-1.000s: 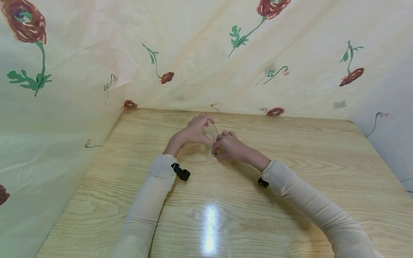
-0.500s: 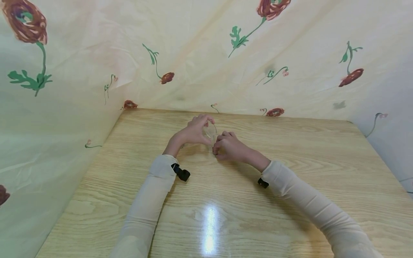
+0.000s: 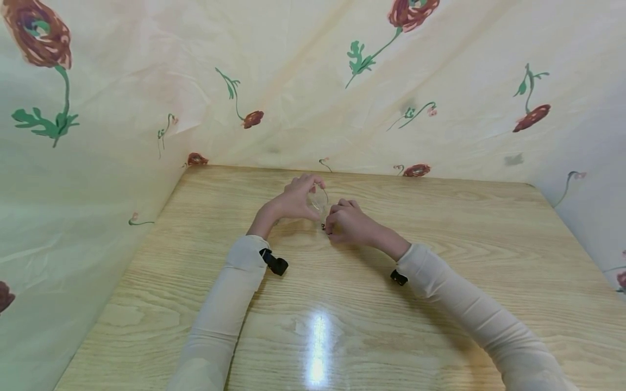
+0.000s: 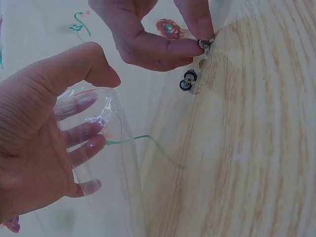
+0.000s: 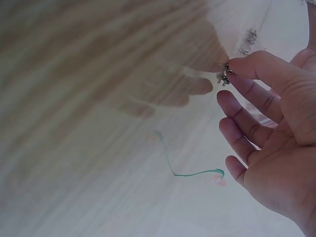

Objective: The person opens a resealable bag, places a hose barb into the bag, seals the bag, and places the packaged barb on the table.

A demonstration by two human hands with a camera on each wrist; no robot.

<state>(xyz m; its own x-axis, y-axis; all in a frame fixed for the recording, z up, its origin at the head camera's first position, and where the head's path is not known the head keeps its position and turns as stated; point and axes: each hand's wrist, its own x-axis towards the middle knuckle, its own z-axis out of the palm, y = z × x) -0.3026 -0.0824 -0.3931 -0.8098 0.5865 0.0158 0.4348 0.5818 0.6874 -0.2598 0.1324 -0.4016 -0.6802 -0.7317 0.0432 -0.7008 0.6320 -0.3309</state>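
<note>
My left hand (image 3: 295, 198) holds a clear plastic zip bag (image 4: 129, 173) with a red line along its mouth. Its thumb bends at the mouth, while the other fingers show through the film. To its right, my right hand (image 3: 353, 222) pinches a small black-and-silver metal piece (image 4: 204, 44) between thumb and index finger, just above the table. Close by in the left wrist view lie similar small metal pieces (image 4: 187, 80), against some clear film. Their exact kind cannot be told. In the right wrist view, more shiny pieces (image 5: 250, 39) sit beyond the pinching fingertips.
The wood-grain table (image 3: 274, 331) stretches in front of both forearms. A pale curtain (image 3: 303, 81) with red flowers hangs along its back edge and left side. Each sleeve cuff carries a black wrist camera (image 3: 276, 264).
The right hand has shifted slightly to the right, and a small dark metal piece now shows beside its fingertips. The left hand and bag have hardly moved.
</note>
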